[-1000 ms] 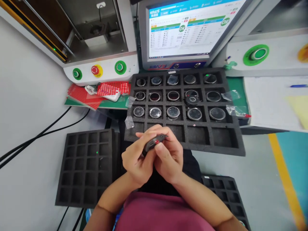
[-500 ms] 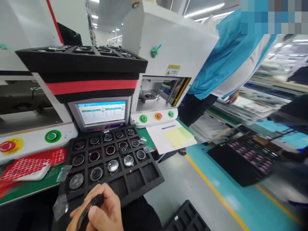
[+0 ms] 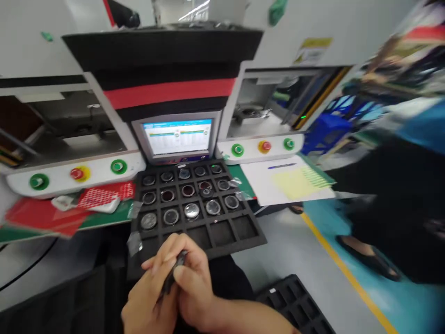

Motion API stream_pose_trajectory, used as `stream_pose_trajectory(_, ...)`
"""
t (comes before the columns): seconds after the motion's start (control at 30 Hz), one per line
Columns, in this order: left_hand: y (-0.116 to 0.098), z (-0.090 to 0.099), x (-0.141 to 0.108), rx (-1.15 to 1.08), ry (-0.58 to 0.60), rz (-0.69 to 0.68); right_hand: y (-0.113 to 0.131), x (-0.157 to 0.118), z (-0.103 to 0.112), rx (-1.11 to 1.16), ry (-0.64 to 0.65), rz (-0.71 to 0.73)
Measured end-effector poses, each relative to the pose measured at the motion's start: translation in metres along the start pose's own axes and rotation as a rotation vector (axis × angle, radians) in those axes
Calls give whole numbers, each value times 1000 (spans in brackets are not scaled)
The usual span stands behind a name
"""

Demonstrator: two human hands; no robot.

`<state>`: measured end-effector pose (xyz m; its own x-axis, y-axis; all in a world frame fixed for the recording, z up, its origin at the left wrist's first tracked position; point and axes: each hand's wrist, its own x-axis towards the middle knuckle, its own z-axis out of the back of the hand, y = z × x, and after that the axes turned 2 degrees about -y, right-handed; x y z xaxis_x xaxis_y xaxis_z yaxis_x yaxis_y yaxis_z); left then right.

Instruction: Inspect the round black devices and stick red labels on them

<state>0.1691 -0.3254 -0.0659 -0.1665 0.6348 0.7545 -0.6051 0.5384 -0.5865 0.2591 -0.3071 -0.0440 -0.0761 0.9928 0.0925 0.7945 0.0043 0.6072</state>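
Note:
My left hand (image 3: 151, 294) and my right hand (image 3: 194, 283) are together at the bottom centre, fingers wrapped round a small dark object (image 3: 174, 273) that is mostly hidden between them. The right thumb presses on its upper end. Just beyond my hands lies a black foam tray (image 3: 239, 250) with square compartments. Its back three rows hold round watch-like pieces (image 3: 171, 216), some with dark red faces. A smaller round black part (image 3: 206, 191) rests over a divider towards the right. Compartments in the front row show bare foam.
Behind the tray are a monitor (image 3: 177, 137), stacked black trays (image 3: 163, 51) and two white machines with buttons (image 3: 266, 146). Papers and a pen (image 3: 281, 165) lie right; red sheets (image 3: 45, 215) left. Another tray (image 3: 295, 297) is low right. A person's foot (image 3: 368, 255) shows at right.
The view has swung right-to-left, shifting the bench rightward in the picture. My left hand and more of my right forearm now show, with both hands round the dark object. The person at right shows lower down.

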Motion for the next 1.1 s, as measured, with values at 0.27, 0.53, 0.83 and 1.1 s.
stream_pose_trajectory(0.27, -31, -14, 27, 29, 145, 12, 13, 2, 40, -435, 152, 119)
stream_pose_trajectory(0.53, 37, -24, 75, 370, 496, 122, 83, 81, 125, -1788, 206, 269)
stream_pose_trajectory(0.83, 90, -120, 124, 755, 825, 4, 85, 135, 110, -2228, 315, -73)
stream_pose_trajectory(1.1, 93, -117, 120, 669, 1020, -46, 117, 172, 113, -2000, 130, -288)
